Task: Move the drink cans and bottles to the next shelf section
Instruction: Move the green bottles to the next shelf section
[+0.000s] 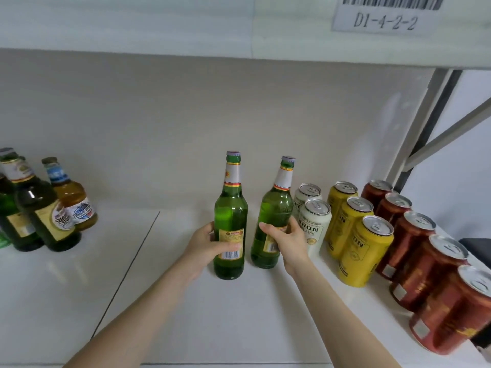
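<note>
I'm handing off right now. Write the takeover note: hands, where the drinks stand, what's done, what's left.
Left hand: wrapped around the nearer green bottle, upright.
Right hand: fingers closing on the second green bottle; full grip not clear.
Done: several bottles stand in the left section, past the shelf seam.
Left: both green bottles, two white cans, three yellow cans and the row of red cans, all in the right section.
</note>
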A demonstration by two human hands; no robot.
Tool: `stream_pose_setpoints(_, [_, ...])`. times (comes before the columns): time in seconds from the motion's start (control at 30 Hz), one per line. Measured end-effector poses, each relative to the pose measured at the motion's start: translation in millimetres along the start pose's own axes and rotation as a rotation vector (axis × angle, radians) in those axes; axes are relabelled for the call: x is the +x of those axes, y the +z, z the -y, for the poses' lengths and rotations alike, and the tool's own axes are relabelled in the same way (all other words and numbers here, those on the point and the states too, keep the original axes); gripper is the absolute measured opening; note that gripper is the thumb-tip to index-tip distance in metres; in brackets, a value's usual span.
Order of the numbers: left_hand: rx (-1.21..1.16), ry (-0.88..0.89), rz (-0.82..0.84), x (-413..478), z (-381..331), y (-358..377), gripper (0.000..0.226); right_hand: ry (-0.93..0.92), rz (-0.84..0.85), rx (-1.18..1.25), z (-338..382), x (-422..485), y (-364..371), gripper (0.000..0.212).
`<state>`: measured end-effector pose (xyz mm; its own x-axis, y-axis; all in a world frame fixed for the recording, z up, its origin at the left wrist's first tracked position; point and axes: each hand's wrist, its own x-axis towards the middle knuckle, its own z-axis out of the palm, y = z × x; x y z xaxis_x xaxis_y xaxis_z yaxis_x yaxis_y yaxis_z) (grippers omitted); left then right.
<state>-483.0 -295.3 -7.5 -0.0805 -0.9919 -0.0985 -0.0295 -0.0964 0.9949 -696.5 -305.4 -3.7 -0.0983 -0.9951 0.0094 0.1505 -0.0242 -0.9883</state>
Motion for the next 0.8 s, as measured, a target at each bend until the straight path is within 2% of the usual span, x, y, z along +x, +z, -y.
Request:
stream_pose_setpoints(0.17, [0.006, 0.024, -0.004, 21, 4, 3, 0.057, -0.033, -0.020, 0.004, -5, 20, 7, 0.053])
stream_pose_setpoints(0.37, [-0.010, 0.064, 0.009, 35, 9, 8, 0.072, -0.063, -0.031, -0.031, -11, 42, 14, 0.065])
stream_pose_setpoints(0.8, [-0.012, 0.065, 0.011, 39, 19, -2, 0.072, -0.077, -0.041, -0.059, -27, 61, 12, 0.067])
